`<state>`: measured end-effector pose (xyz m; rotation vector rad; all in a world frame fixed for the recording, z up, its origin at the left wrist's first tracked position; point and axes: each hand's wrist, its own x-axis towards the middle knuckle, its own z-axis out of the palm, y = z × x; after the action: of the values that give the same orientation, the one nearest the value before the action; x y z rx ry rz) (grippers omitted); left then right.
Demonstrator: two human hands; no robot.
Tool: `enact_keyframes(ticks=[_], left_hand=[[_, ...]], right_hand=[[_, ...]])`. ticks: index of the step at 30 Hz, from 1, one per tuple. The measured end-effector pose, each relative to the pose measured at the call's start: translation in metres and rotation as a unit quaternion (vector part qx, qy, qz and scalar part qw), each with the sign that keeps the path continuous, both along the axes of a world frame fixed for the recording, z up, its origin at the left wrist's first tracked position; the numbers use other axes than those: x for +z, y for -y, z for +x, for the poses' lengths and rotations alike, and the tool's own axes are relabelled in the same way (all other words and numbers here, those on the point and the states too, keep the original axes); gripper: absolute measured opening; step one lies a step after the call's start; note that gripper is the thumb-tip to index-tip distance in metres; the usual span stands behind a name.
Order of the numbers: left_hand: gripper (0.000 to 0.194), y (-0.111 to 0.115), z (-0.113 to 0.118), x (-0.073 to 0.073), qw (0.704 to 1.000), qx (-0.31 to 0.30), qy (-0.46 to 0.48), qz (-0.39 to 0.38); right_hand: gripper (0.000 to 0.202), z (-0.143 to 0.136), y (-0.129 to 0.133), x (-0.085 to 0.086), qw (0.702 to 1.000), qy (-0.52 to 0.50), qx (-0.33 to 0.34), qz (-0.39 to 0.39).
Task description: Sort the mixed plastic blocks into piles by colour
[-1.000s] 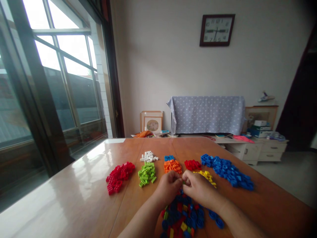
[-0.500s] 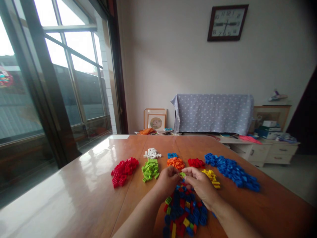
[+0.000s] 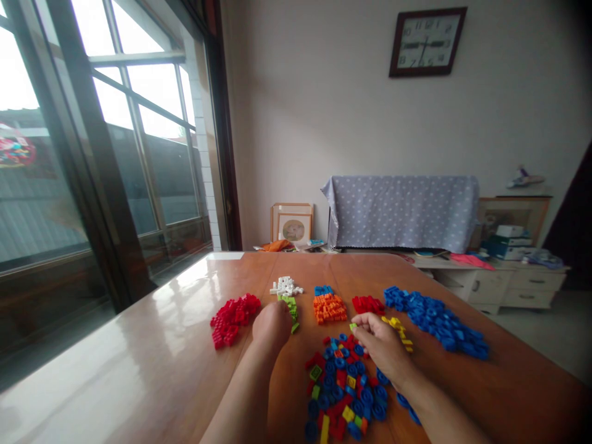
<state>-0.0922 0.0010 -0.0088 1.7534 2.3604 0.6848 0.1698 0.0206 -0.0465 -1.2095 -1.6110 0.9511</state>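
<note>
My left hand (image 3: 272,324) is over the lime green brick pile (image 3: 291,311), its fingers closed and turned away, so what they hold, if anything, is hidden. A small lime green brick (image 3: 353,327) is pinched between the thumb and forefinger of my right hand (image 3: 377,339), just left of the yellow bricks (image 3: 398,333). Below and between the hands lies a mixed heap (image 3: 340,382) of blue, red, yellow and green pieces. Orange bricks (image 3: 329,308) sit behind that heap.
On the wooden table (image 3: 176,345) are red bricks (image 3: 234,317) at left, white bricks (image 3: 285,285) at the back, a smaller red pile (image 3: 367,304) and a long blue pile (image 3: 435,320) at right. A cloth-covered object (image 3: 400,213) stands beyond.
My hands have moved apart. The left went left to the lime green pile, while the right stayed near the yellow bricks with a green brick. More of the mixed heap shows.
</note>
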Motion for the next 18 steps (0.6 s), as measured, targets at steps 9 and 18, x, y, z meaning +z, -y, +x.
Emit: enact_keyframes(ticks=[9,18], left_hand=[[0.021,0.003,0.040,0.002,0.986,-0.117,0.087,0.077],[0.016,0.003,0.082,-0.024,0.886,-0.240,0.396,0.032]], right_hand=[[0.017,-0.004,0.001,-0.005,0.997,0.020,0.028,0.064],[0.007,-0.012,0.011,-0.001,0.990,0.029,0.119,0.064]])
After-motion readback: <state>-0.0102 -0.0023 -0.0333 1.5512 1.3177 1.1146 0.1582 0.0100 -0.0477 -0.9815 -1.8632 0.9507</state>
